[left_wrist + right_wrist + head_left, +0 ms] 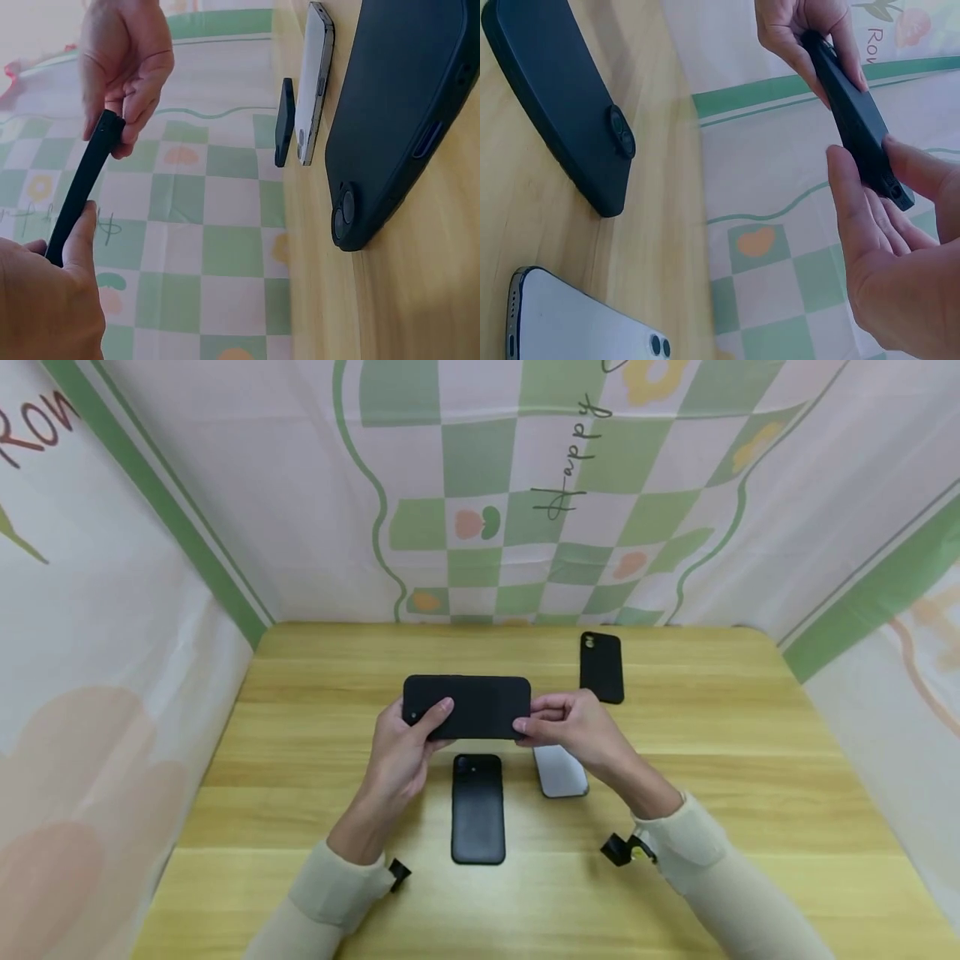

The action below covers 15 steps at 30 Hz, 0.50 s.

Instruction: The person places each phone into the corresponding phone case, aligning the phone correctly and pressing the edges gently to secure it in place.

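Note:
Both hands hold a black phone [480,706] sideways above the table; cut-outs show at one end of its edge in the right wrist view. My left hand [397,743] grips its left end, thumb across the upper face and fingers underneath. At the other end, my right hand [573,727] pinches the corner between thumb and fingers. Below the held phone lies another black phone [478,814], camera side up. A white phone [561,772] lies under the right hand, partly hidden by it.
Towards the back right of the wooden table [315,693] lies a black phone case [602,668] with camera holes. A patterned cloth [480,460] hangs behind the table and at both sides. Small black devices [617,850] are strapped at both wrists.

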Motion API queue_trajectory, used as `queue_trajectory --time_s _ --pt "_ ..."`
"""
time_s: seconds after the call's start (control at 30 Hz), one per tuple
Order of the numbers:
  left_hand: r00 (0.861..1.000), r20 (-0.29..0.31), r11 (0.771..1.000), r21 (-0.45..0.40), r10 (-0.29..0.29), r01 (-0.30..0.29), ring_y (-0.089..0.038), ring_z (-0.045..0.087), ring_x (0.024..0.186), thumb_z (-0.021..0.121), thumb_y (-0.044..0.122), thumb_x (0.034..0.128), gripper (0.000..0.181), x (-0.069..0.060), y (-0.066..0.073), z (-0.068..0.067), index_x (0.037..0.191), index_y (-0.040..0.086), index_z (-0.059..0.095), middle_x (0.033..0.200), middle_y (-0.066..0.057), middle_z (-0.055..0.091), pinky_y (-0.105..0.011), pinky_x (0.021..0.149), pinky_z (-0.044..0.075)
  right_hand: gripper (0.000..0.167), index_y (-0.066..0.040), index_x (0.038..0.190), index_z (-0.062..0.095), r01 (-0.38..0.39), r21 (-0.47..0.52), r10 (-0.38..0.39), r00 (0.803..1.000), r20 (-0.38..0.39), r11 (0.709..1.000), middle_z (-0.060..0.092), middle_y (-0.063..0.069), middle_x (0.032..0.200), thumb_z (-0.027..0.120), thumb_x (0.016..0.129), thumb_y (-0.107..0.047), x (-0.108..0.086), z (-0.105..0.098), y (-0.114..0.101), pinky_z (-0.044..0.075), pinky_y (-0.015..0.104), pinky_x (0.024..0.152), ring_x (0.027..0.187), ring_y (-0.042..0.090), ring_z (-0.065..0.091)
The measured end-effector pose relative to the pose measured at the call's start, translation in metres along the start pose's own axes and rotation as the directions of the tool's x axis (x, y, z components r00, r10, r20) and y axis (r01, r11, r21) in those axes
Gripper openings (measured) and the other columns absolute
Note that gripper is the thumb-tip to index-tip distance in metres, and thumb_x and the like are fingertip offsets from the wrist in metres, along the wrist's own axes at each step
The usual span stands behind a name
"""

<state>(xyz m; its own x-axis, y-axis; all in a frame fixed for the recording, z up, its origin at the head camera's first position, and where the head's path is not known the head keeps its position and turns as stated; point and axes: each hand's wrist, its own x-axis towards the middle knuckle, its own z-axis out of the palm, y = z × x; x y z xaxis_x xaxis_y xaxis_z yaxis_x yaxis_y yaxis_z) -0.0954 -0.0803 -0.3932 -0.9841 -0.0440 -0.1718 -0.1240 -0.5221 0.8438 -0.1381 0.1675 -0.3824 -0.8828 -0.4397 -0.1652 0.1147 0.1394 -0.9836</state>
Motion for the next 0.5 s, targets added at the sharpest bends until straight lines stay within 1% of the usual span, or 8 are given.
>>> queue_trajectory --time_s 0.13,0.27,0.4,0.5 --pt "1.000 -0.002 1.000 0.005 0.004 -0.004 -0.036 0.067 0.124 0.062 -0.003 0.1044 0.040 0.0012 0.0004 0.0009 0.142 -0.009 0.050 0.141 -0.025 0.056 -0.040 0.094 0.060 0.021 0.012 0.108 0.070 -0.022 0.001 0.022 0.999 0.033 1.000 0.080 0.020 0.098 0.076 0.098 -0.005 0.0005 0.0017 0.0026 0.063 0.044 0.087 0.094 0.033 0.080" --pt "1.000 -0.004 1.000 0.009 -0.013 0.013 -0.036 0.068 0.124 0.062 -0.003 0.1045 0.041 0.0014 0.0010 0.0008 0.143 -0.008 0.049 0.141 -0.024 0.056 -0.040 0.094 0.060 0.021 0.012 0.110 0.070 -0.024 0.018 0.023 0.999 0.023 1.000 0.079 0.021 0.099 0.075 0.098 -0.004 -0.0009 0.0034 0.0041 0.063 0.045 0.087 0.094 0.033 0.079" --pt "1.000 -0.001 1.000 0.000 -0.024 0.024 -0.036 0.068 0.123 0.062 -0.003 0.1046 0.042 0.0014 0.0014 0.0001 0.144 -0.008 0.048 0.141 -0.025 0.056 -0.040 0.094 0.060 0.020 0.014 0.112 0.069 -0.012 0.044 0.011 1.000 0.017 0.999 0.079 0.022 0.099 0.074 0.098 0.000 -0.0016 0.0049 0.0040 0.063 0.044 0.086 0.091 0.030 0.080" --pt "0.999 0.003 0.999 -0.015 -0.034 0.034 -0.036 0.068 0.123 0.061 -0.003 0.1051 0.042 0.0017 0.0018 0.0005 0.145 -0.007 0.048 0.141 -0.025 0.056 -0.040 0.094 0.060 0.017 0.016 0.107 0.067 0.012 0.061 -0.013 1.000 0.008 0.998 0.079 0.023 0.097 0.073 0.098 0.003 -0.0021 0.0059 0.0044 0.063 0.045 0.085 0.089 0.032 0.080"
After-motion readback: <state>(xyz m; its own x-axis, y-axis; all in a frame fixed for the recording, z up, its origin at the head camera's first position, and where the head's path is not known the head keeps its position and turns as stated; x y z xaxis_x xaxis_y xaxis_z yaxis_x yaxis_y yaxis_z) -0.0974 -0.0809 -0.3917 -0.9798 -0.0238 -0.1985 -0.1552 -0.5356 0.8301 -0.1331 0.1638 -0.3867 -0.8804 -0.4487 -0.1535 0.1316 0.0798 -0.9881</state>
